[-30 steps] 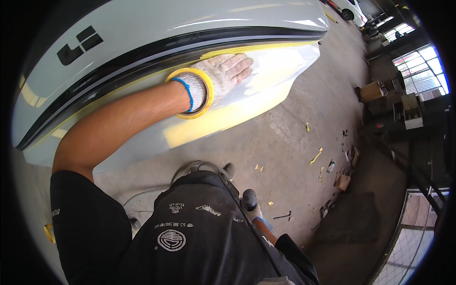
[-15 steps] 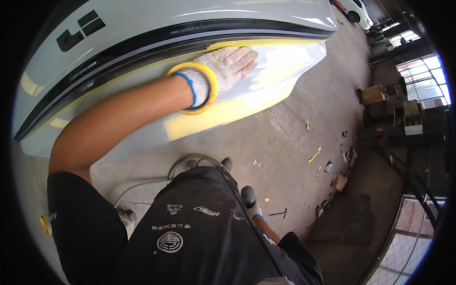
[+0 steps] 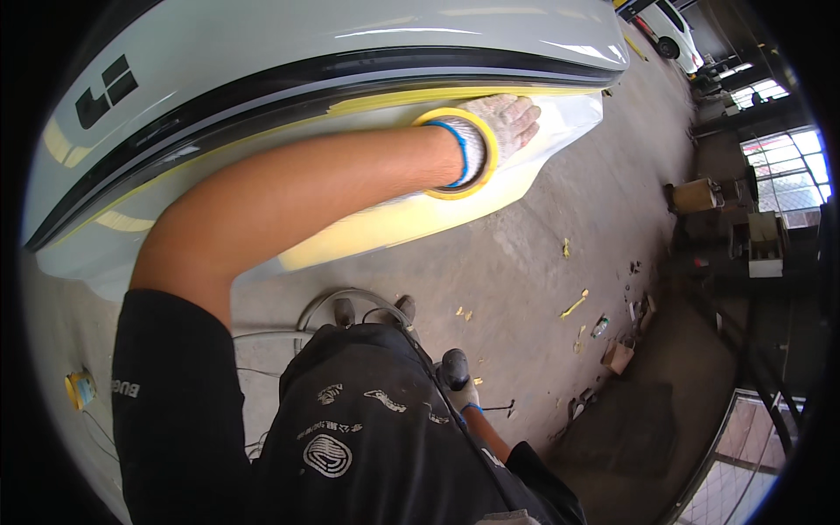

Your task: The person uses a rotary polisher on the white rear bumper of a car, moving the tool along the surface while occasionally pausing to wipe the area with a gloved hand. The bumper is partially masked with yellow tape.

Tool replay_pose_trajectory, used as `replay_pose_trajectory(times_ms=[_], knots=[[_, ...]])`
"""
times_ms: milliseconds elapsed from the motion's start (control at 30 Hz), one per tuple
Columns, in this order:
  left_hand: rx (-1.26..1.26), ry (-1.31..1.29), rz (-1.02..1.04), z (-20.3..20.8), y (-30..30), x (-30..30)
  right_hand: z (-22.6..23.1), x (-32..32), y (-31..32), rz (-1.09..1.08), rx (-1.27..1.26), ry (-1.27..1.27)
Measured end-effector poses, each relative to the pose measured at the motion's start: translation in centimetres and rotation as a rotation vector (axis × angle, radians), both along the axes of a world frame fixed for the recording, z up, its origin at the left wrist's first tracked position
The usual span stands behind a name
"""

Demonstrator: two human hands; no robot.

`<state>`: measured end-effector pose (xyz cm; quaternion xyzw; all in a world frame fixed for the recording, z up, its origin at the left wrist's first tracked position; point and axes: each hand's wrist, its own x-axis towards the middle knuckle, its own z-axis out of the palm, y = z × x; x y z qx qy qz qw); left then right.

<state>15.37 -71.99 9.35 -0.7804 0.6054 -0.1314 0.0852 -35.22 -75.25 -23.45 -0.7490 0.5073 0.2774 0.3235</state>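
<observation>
My left hand [image 3: 511, 119], in a pale knitted glove with dusty fingertips, lies flat on the sanded light-grey bumper [image 3: 573, 118] of a car. Round that wrist hangs a roll of yellow masking tape [image 3: 493, 166]. Strips of yellow tape [image 3: 394, 101] run along the bumper just below the black trim [image 3: 350, 66]. A pale yellow patch [image 3: 350, 232] covers the bumper's lower part. Down by my side, my gloved right hand [image 3: 466, 400] is closed round a tool with a rounded black end [image 3: 454, 369]; the rest of the tool is hidden.
A grey hose [image 3: 306, 315] loops on the concrete floor by my shoes. Tape scraps [image 3: 573, 306], a plastic bottle [image 3: 599, 326] and a cardboard box [image 3: 618, 355] lie to the right. A yellow round container [image 3: 80, 390] stands at the left. Another white car [image 3: 669, 35] is parked far off.
My left hand has slid to the right along the bumper, with the tape roll on its wrist. My body has shifted slightly right too. The right hand still grips the black-ended tool.
</observation>
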Motion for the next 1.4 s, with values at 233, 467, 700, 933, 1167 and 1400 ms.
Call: replay_pose_trajectory(times_ms=[233, 467, 700, 933, 1167, 1400], knots=[[-0.078, -0.047, -0.039, -1.9, 4.0, 0.9, -0.6, 0.6, -2.7, -0.033, -0.029, -0.055], [-0.054, -0.04, 0.005, 0.8, 12.3, -1.1, -2.1, 0.3, -4.7, -0.029, 0.015, -0.117], [-0.144, -0.064, 0.06, 0.5, 18.3, -2.1, 2.2, 4.7, -5.6, 0.053, -0.057, -0.044], [-0.217, -0.213, 0.198, -0.7, 17.1, -4.0, 3.4, 4.6, -10.0, 0.1, -0.067, -0.029], [-0.23, -0.156, 0.333, 0.2, 7.5, -6.1, 3.1, 7.6, -16.3, 0.285, -0.01, 0.026], [0.112, -0.797, 0.558, -1.0, -4.3, -6.3, -0.1, 10.9, -22.5, 0.4, 0.028, 0.026]])
